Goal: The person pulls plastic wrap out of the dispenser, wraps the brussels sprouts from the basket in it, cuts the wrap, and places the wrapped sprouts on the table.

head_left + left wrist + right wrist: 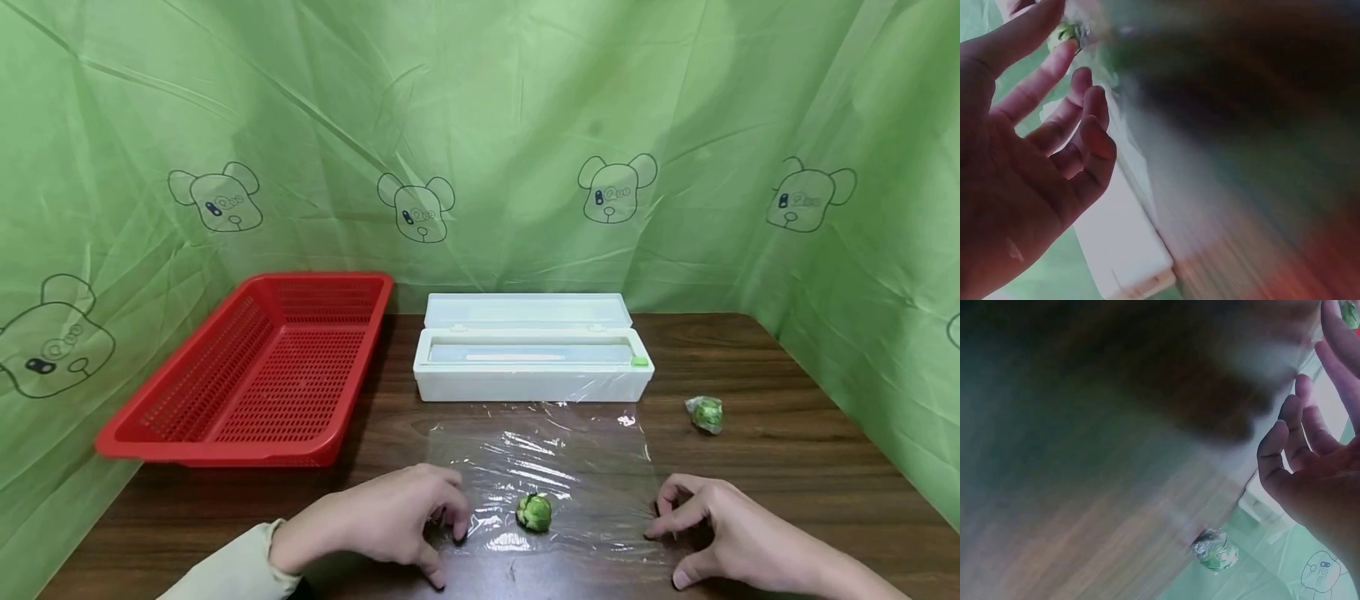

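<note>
A sheet of clear plastic wrap (pixel 592 500) lies spread on the wooden table, with a small green Brussels sprout (pixel 534 512) on its nearer part. My left hand (pixel 408 517) is at the sheet's left edge, its fingers loosely bent and the thumb apart from them. At the right edge, my right hand (pixel 720 529) has its fingertips right by the film, thumb also spread away. Both wrist views show relaxed fingers with nothing pinched. Beyond the sheet stands a white wrap dispenser box (pixel 532 386), lid up. Another sprout, wrapped in film (pixel 707 414), lies to the right.
A red perforated plastic basket (pixel 352 367) stands at the left on the dark wooden table (pixel 750 358). Green cloth (pixel 510 100) with bear drawings hangs behind and along both sides. A green slider (pixel 640 362) sits at the box's right end.
</note>
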`<state>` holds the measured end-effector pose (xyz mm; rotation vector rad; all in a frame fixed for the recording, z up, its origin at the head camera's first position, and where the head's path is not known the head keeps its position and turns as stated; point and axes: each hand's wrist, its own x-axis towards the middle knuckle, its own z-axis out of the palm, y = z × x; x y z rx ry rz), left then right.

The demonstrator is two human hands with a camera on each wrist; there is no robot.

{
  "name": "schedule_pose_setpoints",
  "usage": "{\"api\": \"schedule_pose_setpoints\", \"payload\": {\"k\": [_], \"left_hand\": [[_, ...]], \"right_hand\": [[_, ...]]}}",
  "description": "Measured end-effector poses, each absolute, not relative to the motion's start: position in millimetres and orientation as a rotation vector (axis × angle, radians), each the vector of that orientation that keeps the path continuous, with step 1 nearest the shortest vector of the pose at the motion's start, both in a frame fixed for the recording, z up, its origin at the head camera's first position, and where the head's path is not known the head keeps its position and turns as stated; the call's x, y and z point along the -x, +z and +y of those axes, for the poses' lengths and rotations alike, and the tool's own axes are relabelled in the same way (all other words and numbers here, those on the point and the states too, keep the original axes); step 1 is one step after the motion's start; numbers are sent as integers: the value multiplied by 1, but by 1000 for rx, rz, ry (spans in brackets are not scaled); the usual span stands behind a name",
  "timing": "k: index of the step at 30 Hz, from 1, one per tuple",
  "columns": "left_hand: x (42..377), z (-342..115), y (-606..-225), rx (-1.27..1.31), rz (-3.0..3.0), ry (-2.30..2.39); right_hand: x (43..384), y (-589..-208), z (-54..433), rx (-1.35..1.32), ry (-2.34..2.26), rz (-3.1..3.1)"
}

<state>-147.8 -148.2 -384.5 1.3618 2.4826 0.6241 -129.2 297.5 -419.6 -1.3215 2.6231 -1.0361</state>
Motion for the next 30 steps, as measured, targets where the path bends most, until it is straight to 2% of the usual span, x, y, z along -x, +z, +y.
{"api": "schedule_pose_setpoints", "payload": {"k": [10, 24, 30], "left_hand": [[144, -168, -391, -1469, 2418, 719], [149, -182, -383, -1338, 2416, 945], [152, -184, -384, -1199, 2427, 1073]], "right_hand": [[124, -422, 296, 1355, -1062, 2678], [131, -416, 298, 1317, -1198, 2646], [137, -412, 300, 1240, -1268, 2609]]}}
